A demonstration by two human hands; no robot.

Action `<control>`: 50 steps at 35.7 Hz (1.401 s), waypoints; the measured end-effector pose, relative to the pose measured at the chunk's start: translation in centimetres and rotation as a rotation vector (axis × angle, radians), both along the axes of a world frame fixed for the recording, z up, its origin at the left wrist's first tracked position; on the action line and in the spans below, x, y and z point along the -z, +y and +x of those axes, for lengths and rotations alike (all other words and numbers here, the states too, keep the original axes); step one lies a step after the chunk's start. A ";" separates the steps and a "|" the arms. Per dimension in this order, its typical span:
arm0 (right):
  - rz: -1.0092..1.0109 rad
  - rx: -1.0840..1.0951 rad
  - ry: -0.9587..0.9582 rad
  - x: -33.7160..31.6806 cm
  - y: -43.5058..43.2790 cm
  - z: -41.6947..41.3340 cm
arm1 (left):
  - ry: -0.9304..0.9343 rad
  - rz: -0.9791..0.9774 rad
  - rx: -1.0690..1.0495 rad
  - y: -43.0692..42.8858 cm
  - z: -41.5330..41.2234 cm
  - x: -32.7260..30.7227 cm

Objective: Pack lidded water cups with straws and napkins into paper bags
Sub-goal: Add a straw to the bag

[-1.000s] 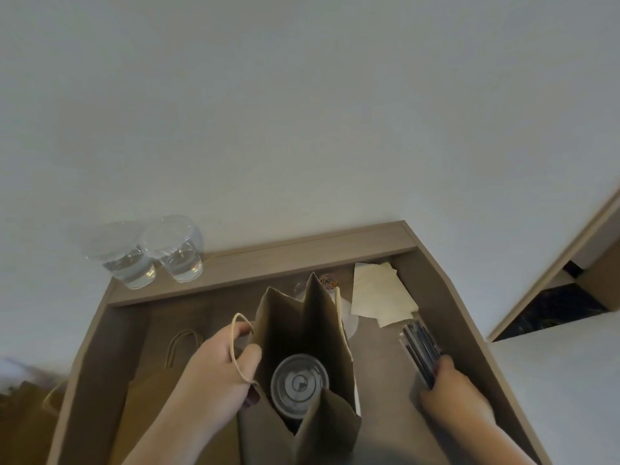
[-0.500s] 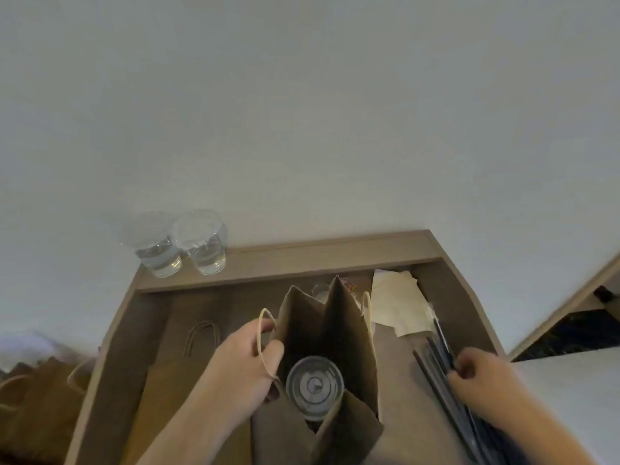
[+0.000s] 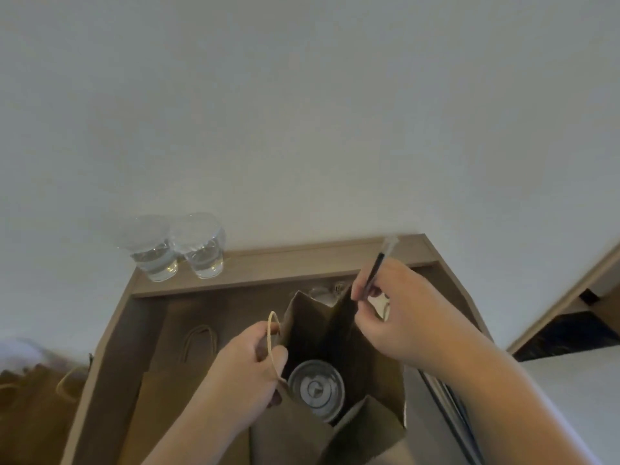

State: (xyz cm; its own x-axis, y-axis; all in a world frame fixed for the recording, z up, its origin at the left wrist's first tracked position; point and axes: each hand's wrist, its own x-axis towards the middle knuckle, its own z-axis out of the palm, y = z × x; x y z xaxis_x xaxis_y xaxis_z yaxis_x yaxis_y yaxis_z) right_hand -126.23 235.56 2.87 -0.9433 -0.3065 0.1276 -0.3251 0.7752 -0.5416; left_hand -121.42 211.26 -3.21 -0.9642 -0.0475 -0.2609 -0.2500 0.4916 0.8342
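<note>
In the lower centre, the left hand (image 3: 248, 367) grips the left wall and handle (image 3: 272, 344) of the paper bag (image 3: 365, 427), apparently to hold its mouth spread. A lidded cup (image 3: 316, 390) sits upright at the bag's bottom. Above the bag's far edge, the right hand (image 3: 402, 317) pinches one dark straw (image 3: 377, 266) in curled fingers (image 3: 360, 290), its lower end aimed into the opening. Two more water cups (image 3: 181, 251) stand on the desk (image 3: 302, 260) ledge, centre left.

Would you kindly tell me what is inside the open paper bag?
A lidded cup sits inside the bag. The right hand, holding a straw, and shadow hide the rest of its floor.
</note>
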 end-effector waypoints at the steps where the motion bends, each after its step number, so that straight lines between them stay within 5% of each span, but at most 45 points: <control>1: 0.026 -0.011 -0.004 0.2 -0.1 -0.1 | -0.001 0.001 -0.006 -0.2 0.0 0.1; 5: 0.048 -0.053 -0.030 0.5 0.1 -0.6 | 0.015 0.014 -0.040 -0.6 -0.2 0.4; 13: -0.565 0.338 0.054 2.9 4.0 -4.6 | 0.012 0.025 -0.074 -0.7 -0.8 1.0; 17: -0.260 0.424 -0.141 9.9 7.0 -8.3 | 0.030 0.029 -0.107 -0.5 -1.0 1.1; 23: 0.148 0.267 -0.337 18.2 8.2 -10.7 | 0.036 0.027 -0.122 -0.4 -1.3 1.3; 29: 0.443 0.158 -0.358 22.3 8.0 -13.0 | 0.042 -0.024 -0.092 -0.4 -1.2 1.5; 50: 0.453 0.262 -0.120 24.4 8.4 -14.4 | 0.098 -0.088 -0.149 0.7 -0.3 1.1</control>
